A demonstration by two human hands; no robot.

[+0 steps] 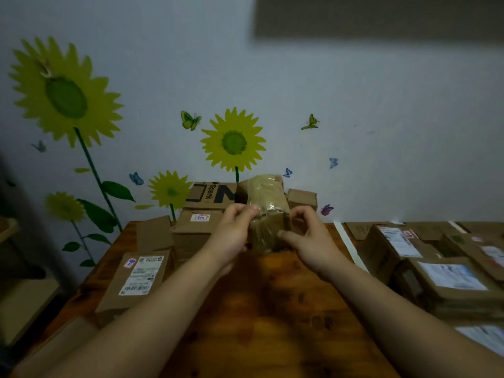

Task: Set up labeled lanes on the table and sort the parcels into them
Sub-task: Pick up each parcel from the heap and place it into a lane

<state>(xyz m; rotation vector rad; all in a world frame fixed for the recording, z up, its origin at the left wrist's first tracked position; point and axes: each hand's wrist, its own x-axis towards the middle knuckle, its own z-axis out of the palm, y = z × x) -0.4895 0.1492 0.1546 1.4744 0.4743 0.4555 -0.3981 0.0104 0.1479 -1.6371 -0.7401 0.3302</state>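
Observation:
A small cardboard parcel wrapped in clear tape point(268, 205) is held up above the middle of the wooden table point(272, 309). My left hand point(231, 233) grips its left side, thumb on the front. My right hand point(308, 236) pinches its right lower edge with thumb and curled fingers. A pile of brown parcels point(196, 227) stands behind my left hand, topped by a box printed "Spark" point(210, 196). A flat labeled parcel point(139, 279) lies at the left.
Several labeled parcels point(447, 276) crowd the table's right side. A white strip point(347, 244) runs along the wood left of them. A small box point(302, 199) sits at the back. The wall behind carries sunflower and butterfly stickers.

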